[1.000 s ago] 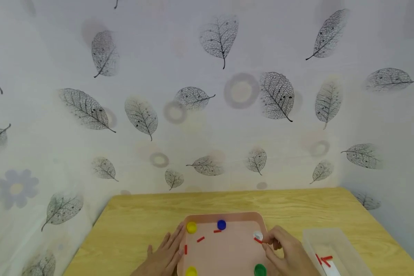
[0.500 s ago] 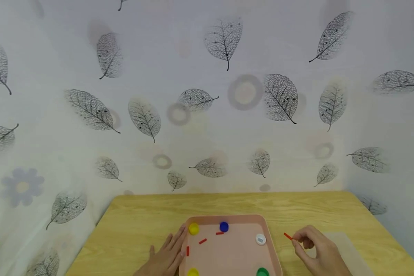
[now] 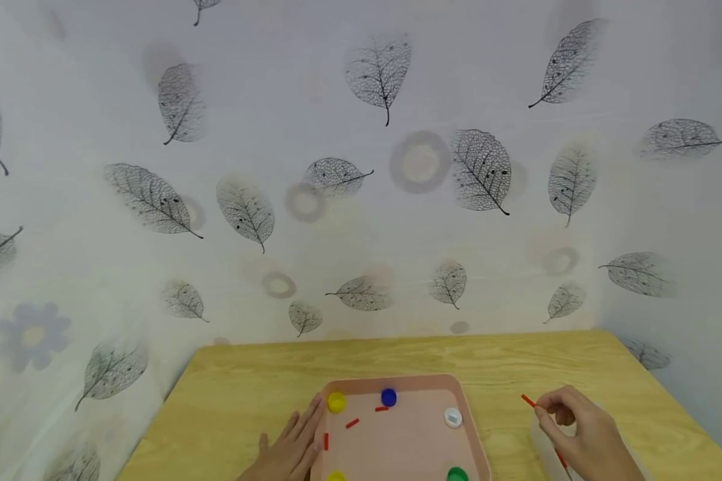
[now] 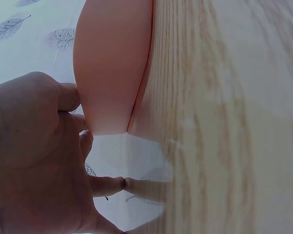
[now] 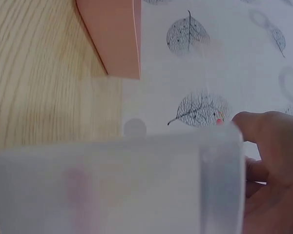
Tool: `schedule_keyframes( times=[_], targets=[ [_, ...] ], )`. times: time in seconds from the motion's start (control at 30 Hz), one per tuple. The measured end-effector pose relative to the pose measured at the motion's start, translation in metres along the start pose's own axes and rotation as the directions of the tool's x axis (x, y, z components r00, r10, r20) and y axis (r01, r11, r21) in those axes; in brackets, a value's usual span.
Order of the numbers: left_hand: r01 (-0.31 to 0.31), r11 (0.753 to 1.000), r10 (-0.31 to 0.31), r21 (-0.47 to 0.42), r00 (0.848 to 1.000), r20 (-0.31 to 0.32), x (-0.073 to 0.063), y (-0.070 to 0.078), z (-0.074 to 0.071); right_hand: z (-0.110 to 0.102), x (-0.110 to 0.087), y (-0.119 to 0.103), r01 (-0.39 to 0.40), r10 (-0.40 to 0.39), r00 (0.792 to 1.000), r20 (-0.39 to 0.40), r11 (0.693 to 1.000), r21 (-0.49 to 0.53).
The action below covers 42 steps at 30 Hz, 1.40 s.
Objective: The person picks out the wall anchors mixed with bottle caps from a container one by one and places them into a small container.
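My right hand (image 3: 586, 431) pinches a short red stick (image 3: 528, 401) between thumb and fingertips, above the translucent plastic box (image 3: 544, 451) right of the tray. In the right wrist view that box (image 5: 146, 180) fills the foreground, partly hiding the hand (image 5: 276, 161); only the stick's red tip (image 5: 219, 121) shows. My left hand (image 3: 285, 447) lies with fingers extended against the left side of the pink tray (image 3: 406, 444). Its fingertips touch the tray wall (image 4: 112, 73) and the table in the left wrist view. A white round cap (image 3: 453, 417) sits near the tray's right wall.
Inside the tray are a blue cap (image 3: 388, 397), a yellow cap (image 3: 336, 401), another yellow cap (image 3: 335, 476) and a green cap (image 3: 457, 474). Three red sticks lie near its left and back, one beside the blue cap (image 3: 382, 409). A leaf-patterned wall (image 3: 361, 227) stands behind the wooden table (image 3: 247, 374).
My right hand has moved right, from the white cap to over the translucent box, carrying the red stick away from the cap. My left hand stays at the tray.
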<state>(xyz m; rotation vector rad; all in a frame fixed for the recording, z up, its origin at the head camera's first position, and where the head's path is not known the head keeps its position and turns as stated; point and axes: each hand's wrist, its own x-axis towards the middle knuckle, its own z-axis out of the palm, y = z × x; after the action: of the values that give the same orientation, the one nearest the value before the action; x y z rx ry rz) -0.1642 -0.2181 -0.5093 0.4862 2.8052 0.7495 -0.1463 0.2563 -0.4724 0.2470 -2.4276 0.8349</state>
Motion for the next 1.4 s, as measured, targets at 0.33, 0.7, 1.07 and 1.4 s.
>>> schedule_keyframes(
  times=[0.33,0.7,1.07,1.4],
  targets=[
    [0.010,1.000,-0.010,0.017,1.000,0.002,0.001,0.001,0.000,-0.015,-0.001,0.019,-0.152,0.155,0.985,0.077,0.988,-0.041],
    [0.020,1.000,-0.020,0.019,1.000,0.001,0.000,0.003,0.001,-0.017,-0.002,0.024,-0.330,0.333,0.916,0.223,0.943,-0.053],
    [0.026,0.999,-0.026,0.025,1.000,0.007,0.001,0.002,0.002,-0.021,0.001,0.029,-0.315,0.317,0.901,0.295,0.947,-0.056],
    [0.014,1.000,-0.015,0.008,1.000,0.022,-0.001,0.002,-0.001,-0.020,0.002,0.033,-0.308,0.308,0.885,0.349,0.950,-0.058]
  ],
)
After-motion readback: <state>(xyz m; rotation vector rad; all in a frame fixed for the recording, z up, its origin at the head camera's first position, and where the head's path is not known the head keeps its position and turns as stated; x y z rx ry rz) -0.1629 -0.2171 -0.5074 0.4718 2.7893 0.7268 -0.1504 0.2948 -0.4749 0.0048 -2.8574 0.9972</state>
